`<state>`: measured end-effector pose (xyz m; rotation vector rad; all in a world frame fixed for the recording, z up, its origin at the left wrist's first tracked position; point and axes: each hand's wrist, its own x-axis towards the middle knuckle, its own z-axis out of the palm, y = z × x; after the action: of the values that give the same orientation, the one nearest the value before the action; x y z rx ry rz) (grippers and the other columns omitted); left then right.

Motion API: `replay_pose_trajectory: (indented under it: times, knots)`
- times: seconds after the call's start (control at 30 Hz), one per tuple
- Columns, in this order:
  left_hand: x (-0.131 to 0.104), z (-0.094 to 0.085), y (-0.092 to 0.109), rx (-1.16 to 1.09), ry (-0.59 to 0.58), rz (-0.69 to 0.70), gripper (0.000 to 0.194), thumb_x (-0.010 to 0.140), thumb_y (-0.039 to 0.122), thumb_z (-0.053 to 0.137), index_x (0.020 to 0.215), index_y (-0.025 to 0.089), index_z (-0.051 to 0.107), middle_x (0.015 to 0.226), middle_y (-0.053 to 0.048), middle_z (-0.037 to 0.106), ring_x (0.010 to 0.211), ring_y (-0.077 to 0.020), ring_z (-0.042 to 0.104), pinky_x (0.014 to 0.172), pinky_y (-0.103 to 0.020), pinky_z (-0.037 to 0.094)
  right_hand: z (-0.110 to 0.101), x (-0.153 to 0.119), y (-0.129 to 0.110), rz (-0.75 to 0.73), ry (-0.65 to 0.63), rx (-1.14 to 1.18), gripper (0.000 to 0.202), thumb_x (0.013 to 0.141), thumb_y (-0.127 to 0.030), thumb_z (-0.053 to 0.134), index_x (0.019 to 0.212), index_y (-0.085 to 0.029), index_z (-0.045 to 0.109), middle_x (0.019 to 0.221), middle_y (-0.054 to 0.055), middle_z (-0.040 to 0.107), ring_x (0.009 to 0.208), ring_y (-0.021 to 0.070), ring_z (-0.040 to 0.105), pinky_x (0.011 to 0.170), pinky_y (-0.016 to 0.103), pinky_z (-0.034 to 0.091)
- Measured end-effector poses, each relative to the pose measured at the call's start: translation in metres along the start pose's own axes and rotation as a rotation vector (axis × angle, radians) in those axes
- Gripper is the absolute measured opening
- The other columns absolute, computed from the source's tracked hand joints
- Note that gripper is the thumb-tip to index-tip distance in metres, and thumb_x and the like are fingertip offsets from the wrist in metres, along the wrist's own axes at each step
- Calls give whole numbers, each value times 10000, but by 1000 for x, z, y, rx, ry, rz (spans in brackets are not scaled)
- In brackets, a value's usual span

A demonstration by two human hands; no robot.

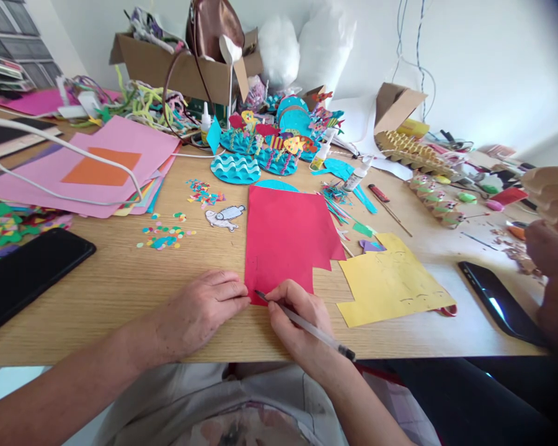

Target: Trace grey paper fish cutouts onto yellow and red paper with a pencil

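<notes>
A red paper sheet (283, 232) with cut notches on its right side lies on the wooden table. My right hand (300, 319) grips a pen (314, 329), its tip on the sheet's lower left corner. Beside that corner rests my left hand (204, 310), fingers stretched out flat, the fingertips touching the sheet's edge. Two fish-shaped paper cutouts (225, 215) lie left of the sheet. To its right is a yellow paper sheet (390, 282) with pencil marks and cut edges.
A black phone (32, 269) lies at the left, another phone (497, 303) at the right. Pink paper (97, 139), paper dots (165, 236), glue bottles (356, 176) and blue fish decorations (279, 160) are farther back. Another person's hand (553, 248) shows at the right edge.
</notes>
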<state>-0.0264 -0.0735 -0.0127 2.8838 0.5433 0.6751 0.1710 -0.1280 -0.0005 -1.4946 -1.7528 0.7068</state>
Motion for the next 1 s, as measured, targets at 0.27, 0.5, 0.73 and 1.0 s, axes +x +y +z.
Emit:
replay_pose_trajectory:
  times: [0.27,0.5,0.73,1.0]
  knots:
    - [0,0,0,4,14,5,315,970,147,324,1039,135,630,1023,-76,631,999,-195,532,897,-336,456,1,0,0,24,61,-2,95,778,-145,485,761,-207,555,567,-46,576,470,97,504,456,195,345]
    - [1,-2,0,19,15,15,374,984,161,261,1028,123,630,1012,-79,627,986,-203,533,887,-340,456,4,4,1,27,86,-41,102,795,-148,489,786,-205,573,601,-33,612,492,105,541,473,199,367]
    - [1,1,-1,23,20,15,360,980,163,272,1036,138,627,1011,-72,628,979,-200,539,881,-336,457,5,5,2,10,84,-53,109,787,-152,476,783,-196,576,577,-30,591,498,109,545,478,201,370]
    - [-1,0,0,-2,9,4,342,981,163,297,1036,124,632,1021,-78,627,985,-200,533,884,-337,450,0,0,2,27,22,5,91,767,-130,477,741,-191,540,563,-49,546,487,87,486,473,187,336]
